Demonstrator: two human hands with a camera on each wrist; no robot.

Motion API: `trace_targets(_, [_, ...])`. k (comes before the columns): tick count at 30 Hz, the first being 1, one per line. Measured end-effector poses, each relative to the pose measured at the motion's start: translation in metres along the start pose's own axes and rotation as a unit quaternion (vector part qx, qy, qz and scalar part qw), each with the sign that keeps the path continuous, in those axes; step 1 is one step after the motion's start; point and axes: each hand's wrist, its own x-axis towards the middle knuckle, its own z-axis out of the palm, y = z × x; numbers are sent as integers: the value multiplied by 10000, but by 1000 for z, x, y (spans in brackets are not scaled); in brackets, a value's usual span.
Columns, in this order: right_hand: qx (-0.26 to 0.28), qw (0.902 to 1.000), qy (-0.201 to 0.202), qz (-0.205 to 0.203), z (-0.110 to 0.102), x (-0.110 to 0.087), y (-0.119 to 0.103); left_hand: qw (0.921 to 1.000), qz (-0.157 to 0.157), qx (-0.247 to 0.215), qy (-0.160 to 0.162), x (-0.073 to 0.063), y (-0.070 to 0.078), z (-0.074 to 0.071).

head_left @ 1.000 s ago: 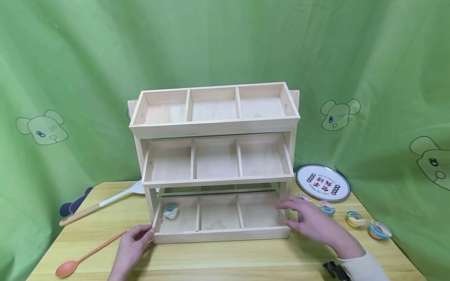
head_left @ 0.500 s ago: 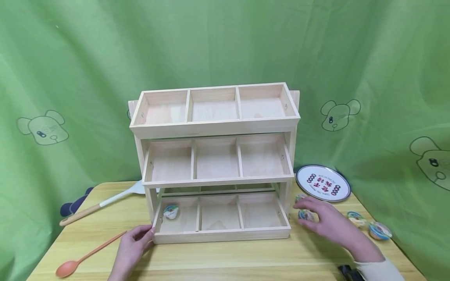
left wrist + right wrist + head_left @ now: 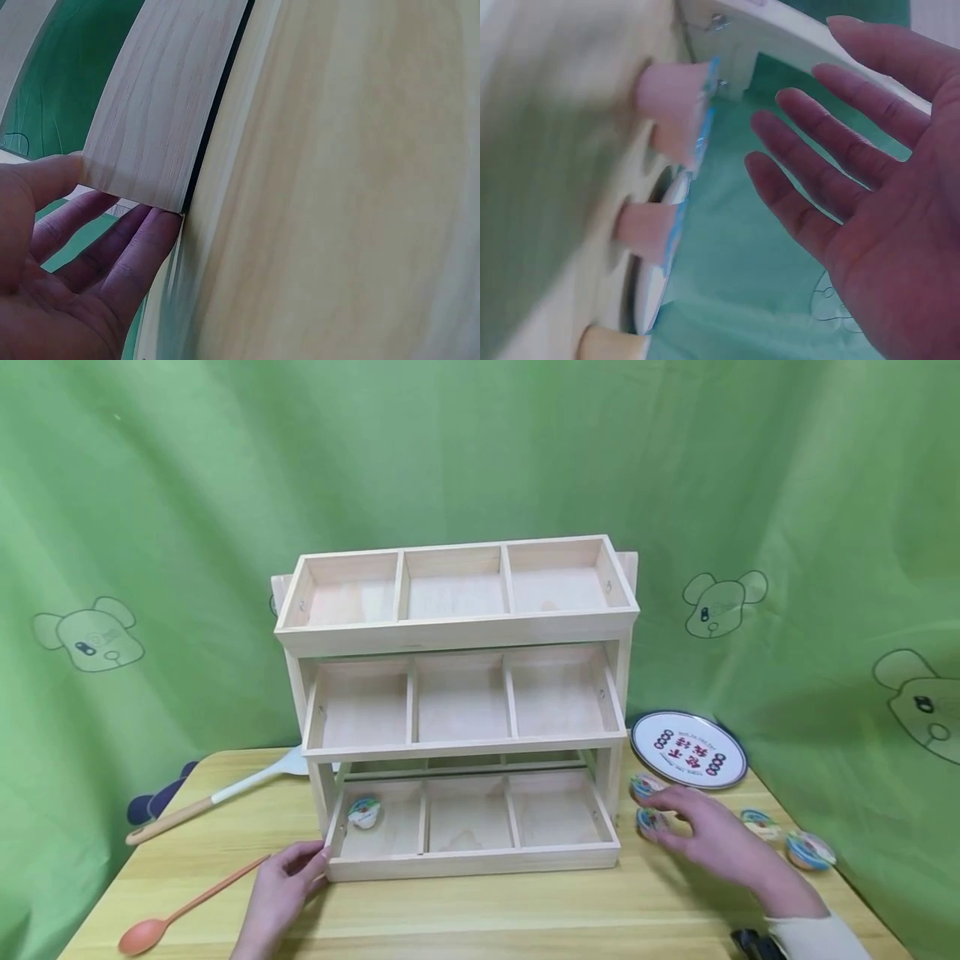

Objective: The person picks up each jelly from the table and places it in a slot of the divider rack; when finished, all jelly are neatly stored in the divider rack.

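Observation:
A three-tier wooden rack (image 3: 468, 864) with divided trays stands in the middle of the table. In the left compartment of its bottom tray lies a small jelly cup (image 3: 364, 812). At that tray's front left corner, my left hand (image 3: 288, 881) grips the wood between thumb and fingers; the left wrist view shows the tray's front board (image 3: 157, 105) against them. My right hand (image 3: 712, 839) hovers right of the rack, fingers spread and holding nothing. Just beyond its fingertips sit two jelly cups, one behind (image 3: 645, 787) and one nearer (image 3: 649, 821).
Two more jelly cups, one yellowish (image 3: 759, 824) and one orange (image 3: 810, 852), stand at the right. A white plate (image 3: 690, 750) lies behind. On the left are a white-headed spatula (image 3: 225, 793) and an orange spoon (image 3: 146, 933). A green curtain (image 3: 450, 452) hangs behind.
My right hand has moved right, away from the bottom tray's right end to beside the jelly cups. The left hand has stayed at the tray corner.

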Motion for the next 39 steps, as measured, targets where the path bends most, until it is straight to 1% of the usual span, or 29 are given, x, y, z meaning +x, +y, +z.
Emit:
trace_targets(7, [-109,9996,-157,199,9,-3,17,10000,17,11,11,0,0,0])
trace_targets(13, [-242,9992,-214,242,17,0,26,10000,21,40,17,-1,0,0])
trace_targets(21, [-434,9982,-276,323,22,3,29,10000,60,-10,23,-2,0,0])
trace_targets(27, [-483,9977,-334,342,25,5,30,10000,85,-6,31,-1,0,0])
trace_targets(34, [-659,9964,-378,370,28,7,30,10000,13,49,-10,-1,0,-1])
trace_targets(39, [-669,9961,-393,431,26,8,28,10000,-42,64,-56,-2,0,-2])
